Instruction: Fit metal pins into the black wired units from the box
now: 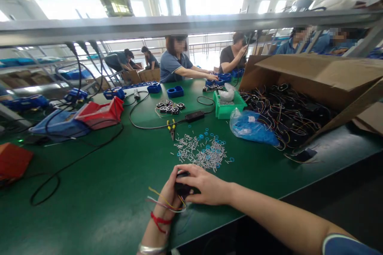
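My left hand [168, 192], with a red cord and a silver bangle at its wrist, is closed around a small black part with thin coloured wires [183, 188]. Over the same part lies my right hand [211, 186], its fingers gripping it from above and the side. Much of the part is hidden by my fingers; yellow, white and red wires trail out to the left across my wrist. Just beyond my hands spreads a loose pile of small metal pins [211, 155], with thin blue rings [206, 131] scattered among them.
Pliers [171, 129] with yellow handles lie behind the pins, near a black cable box [194, 116]. A green bin [230, 111], a blue plastic bag [254, 129] and a cardboard box [314, 65] of wired parts stand right. A red bin [101, 113] sits left. Co-workers sit opposite.
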A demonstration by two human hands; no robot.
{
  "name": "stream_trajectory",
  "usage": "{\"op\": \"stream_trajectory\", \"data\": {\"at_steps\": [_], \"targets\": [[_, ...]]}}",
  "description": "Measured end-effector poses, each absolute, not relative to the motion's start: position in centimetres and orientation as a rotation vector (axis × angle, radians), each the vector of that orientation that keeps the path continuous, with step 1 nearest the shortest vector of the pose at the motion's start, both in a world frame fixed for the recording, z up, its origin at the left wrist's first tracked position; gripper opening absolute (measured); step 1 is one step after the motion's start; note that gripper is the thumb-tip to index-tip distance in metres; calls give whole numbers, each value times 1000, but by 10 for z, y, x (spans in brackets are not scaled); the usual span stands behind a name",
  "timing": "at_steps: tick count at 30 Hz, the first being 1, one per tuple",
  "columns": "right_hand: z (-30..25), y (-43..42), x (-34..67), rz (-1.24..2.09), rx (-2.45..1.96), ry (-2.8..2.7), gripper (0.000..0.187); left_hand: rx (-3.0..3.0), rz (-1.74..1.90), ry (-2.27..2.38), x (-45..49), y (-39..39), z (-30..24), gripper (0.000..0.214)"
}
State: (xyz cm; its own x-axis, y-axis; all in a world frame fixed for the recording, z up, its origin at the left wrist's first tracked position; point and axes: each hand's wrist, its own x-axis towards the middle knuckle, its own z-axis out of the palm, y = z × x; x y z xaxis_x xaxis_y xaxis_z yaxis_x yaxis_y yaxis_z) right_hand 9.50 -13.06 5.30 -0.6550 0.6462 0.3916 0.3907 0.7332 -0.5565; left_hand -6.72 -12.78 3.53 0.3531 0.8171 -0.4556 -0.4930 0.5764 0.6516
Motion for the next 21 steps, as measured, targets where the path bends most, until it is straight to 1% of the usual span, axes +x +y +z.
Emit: {"op": "stream_trajectory", "data": {"at_steps": [2, 3, 4, 5, 7, 9, 13, 16, 18, 21], "targets": [[51, -114, 106, 646, -868, -2259, 48, 457, 935, 884, -76, -125, 34, 31], [49, -101, 119, 617, -995, -2174, 36, 476, 984, 892, -81, -123, 33, 30], [46, -86, 135, 519, -1175, -2085, 26, 495, 1044, 894, -85, -122, 33, 29], [41, -71, 152, 400, -1375, -2002, 21, 509, 1107, 895, -89, -120, 33, 29], [27, -44, 184, 179, -1734, -1860, 15, 525, 1201, 894, -92, -119, 33, 34], [13, -24, 206, 154, -1812, -1847, 11, 530, 1237, 895, -91, -119, 34, 39], [-4, -14, 218, 161, -1821, -1858, 13, 542, 1237, 910, -87, -121, 35, 43], [3, -20, 201, 144, -1789, -1854, 16, 499, 1215, 882, -86, -123, 33, 46], [14, -30, 177, 183, -1663, -1876, 18, 484, 1194, 835, -85, -123, 31, 51], [33, -55, 129, 389, -1274, -1990, 17, 500, 1188, 795, -83, -123, 24, 54]]}}
